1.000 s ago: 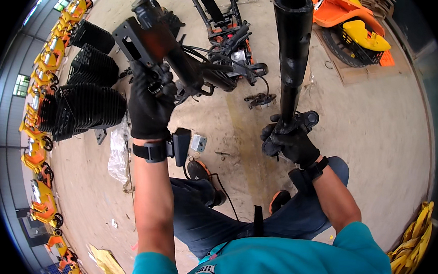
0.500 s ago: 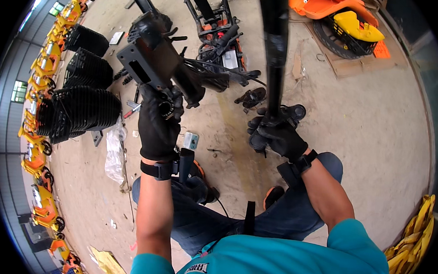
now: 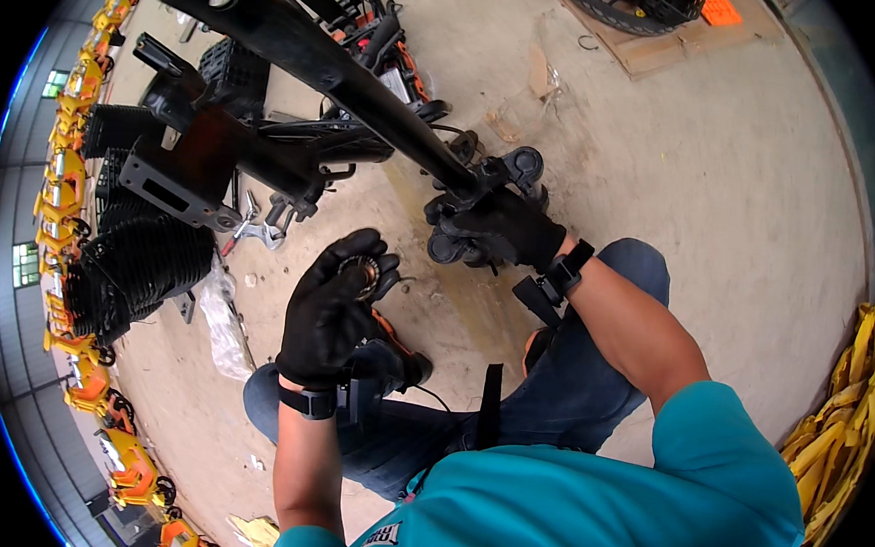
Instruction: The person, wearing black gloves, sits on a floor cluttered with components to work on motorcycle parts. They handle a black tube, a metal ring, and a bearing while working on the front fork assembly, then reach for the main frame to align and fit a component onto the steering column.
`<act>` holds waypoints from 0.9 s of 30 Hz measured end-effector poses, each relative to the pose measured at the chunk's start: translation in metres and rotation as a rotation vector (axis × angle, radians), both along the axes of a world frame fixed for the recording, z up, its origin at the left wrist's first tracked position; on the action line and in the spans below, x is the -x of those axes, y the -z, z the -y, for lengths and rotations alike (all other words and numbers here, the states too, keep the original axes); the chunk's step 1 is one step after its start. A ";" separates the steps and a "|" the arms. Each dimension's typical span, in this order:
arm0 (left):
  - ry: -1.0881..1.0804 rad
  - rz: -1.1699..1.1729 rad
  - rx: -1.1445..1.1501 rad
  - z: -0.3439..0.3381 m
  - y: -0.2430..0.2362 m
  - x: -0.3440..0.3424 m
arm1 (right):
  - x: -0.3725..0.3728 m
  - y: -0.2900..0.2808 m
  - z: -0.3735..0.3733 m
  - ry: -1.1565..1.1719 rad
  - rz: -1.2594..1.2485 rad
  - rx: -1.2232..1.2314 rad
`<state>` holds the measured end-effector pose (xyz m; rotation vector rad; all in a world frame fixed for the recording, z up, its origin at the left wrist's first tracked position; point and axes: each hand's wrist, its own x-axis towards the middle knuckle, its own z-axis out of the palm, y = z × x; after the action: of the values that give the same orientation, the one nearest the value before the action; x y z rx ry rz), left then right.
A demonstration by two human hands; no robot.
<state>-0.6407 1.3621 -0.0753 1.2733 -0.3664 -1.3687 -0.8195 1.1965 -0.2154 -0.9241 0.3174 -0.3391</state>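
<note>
Right hand (image 3: 505,228) around black tube (image 3: 321,51)

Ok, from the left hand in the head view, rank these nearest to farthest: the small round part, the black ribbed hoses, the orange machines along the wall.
1. Small round part: at the fingertips of the left hand.
2. Black ribbed hoses: on the floor, to the hand's left.
3. Orange machines: lined along the wall at the far left edge, beyond the hoses.

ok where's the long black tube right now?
In the head view the long black tube runs from upper left down to centre, where the gloved right hand grips its lower end, above the left hand and beside the black metal bracket.
</note>
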 end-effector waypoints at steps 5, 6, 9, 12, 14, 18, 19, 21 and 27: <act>0.105 0.073 0.072 0.020 -0.004 0.017 | -0.002 0.022 -0.001 0.052 0.061 0.310; 0.099 0.095 0.066 0.019 -0.003 0.015 | -0.005 0.014 -0.002 0.044 0.037 0.313; 0.070 0.185 0.062 0.023 -0.001 0.021 | -0.005 0.013 0.003 0.022 -0.036 0.455; 0.094 0.291 0.053 0.023 -0.006 0.021 | -0.004 0.003 0.001 0.016 -0.007 0.092; 0.079 0.317 0.034 0.022 -0.009 0.020 | -0.006 0.009 0.000 0.001 0.011 0.035; 0.032 0.296 0.031 0.019 -0.010 0.018 | -0.006 0.011 0.000 -0.008 -0.047 -0.020; 0.013 0.276 0.030 0.019 -0.011 0.018 | -0.006 0.009 0.000 -0.008 -0.068 -0.030; 0.005 0.294 0.013 0.019 -0.014 0.016 | -0.006 0.006 0.000 -0.006 -0.110 -0.040; 0.002 0.528 0.168 0.032 -0.065 0.000 | -0.005 0.012 -0.002 0.005 -0.046 -0.150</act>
<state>-0.6411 1.3305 -0.0104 1.4804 -0.8264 -0.9630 -0.8144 1.1988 -0.2272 -0.7845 0.3819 -0.2951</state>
